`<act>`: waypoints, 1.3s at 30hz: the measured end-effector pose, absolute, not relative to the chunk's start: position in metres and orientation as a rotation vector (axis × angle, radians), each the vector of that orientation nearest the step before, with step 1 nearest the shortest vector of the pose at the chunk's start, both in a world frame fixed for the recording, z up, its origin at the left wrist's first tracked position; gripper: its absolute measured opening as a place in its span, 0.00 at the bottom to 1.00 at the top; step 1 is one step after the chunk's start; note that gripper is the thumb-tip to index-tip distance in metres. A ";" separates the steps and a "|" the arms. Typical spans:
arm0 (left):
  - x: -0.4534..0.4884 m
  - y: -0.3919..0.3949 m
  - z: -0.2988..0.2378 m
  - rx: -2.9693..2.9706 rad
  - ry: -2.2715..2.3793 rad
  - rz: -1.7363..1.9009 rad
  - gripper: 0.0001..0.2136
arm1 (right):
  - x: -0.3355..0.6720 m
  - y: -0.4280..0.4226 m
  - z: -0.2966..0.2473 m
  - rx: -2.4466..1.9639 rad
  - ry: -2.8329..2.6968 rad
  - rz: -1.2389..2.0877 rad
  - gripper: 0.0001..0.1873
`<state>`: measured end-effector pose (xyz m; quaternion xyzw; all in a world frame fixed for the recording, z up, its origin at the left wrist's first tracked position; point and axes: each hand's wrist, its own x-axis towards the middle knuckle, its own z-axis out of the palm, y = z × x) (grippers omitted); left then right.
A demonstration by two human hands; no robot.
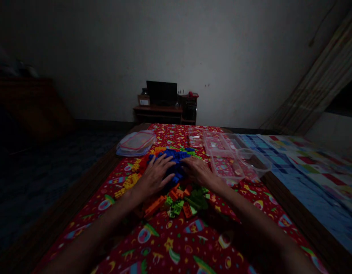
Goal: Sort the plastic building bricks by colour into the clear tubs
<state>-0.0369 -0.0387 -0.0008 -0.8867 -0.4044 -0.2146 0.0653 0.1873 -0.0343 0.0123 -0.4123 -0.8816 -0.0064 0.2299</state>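
Note:
A heap of small plastic building bricks lies on a red patterned cloth (176, 243). My left hand (154, 176) rests flat on the heap with fingers spread toward a cluster of blue bricks (176, 158). My right hand (197, 170) lies palm down on the same blue cluster from the right, fingers stretched out. Orange bricks (155, 205) and green bricks (193, 199) sit just in front of my wrists. Yellow bricks (127, 182) lie to the left of my left hand.
Several clear plastic containers (227, 163) stand open to the right of the heap. A stack of lids (136, 144) lies at the back left. A blue checked mat (307, 171) covers the floor to the right. A low desk with a monitor (161, 93) stands by the far wall.

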 end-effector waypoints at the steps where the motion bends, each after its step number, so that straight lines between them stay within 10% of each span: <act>1: -0.039 -0.031 -0.001 -2.662 -1.292 -0.652 0.18 | 0.176 -0.023 0.013 -1.133 -2.425 0.006 0.20; 28: -0.049 -0.023 -0.017 -2.770 -1.252 -0.324 0.18 | 0.148 0.004 -0.003 -1.145 -2.854 0.325 0.27; 39: -0.112 -0.014 0.007 -2.757 -1.424 -0.805 0.22 | 0.172 0.048 0.055 -1.272 -2.524 0.397 0.18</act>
